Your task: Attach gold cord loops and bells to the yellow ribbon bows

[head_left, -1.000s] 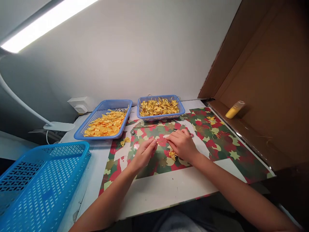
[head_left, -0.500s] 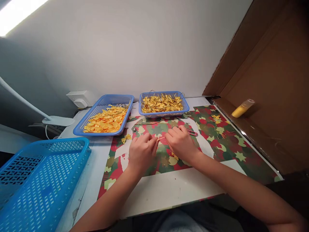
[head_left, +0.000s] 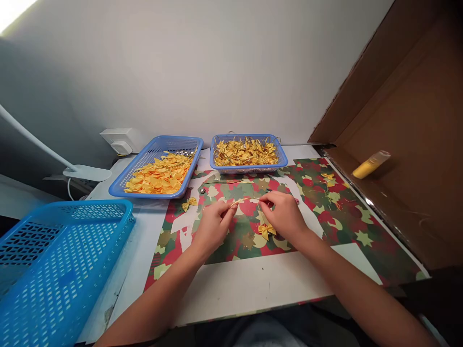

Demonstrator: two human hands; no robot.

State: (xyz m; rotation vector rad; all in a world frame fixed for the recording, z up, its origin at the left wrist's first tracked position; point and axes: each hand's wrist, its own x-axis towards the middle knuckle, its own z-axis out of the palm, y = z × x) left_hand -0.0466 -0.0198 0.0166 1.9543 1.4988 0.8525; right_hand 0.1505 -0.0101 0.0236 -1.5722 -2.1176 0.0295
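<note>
The left hand (head_left: 213, 225) and right hand (head_left: 284, 214) are pinching a thin, gently arching gold cord (head_left: 248, 198) between them, above the printed sheet (head_left: 231, 248); a looped yellow ribbon bow (head_left: 266, 230) is lying nearby.

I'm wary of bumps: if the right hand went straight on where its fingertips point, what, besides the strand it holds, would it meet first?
Likely the left hand: the right hand points toward it across the gap that the thin gold strand spans, though depth is hard to judge.

Cord (head_left: 248, 198) bars gap, left hand (head_left: 214, 225) to right hand (head_left: 286, 213); room rightward over mat (head_left: 347, 217) (cardboard wall (head_left: 408, 111) beyond); filled basket (head_left: 249, 168) blocks back.
</note>
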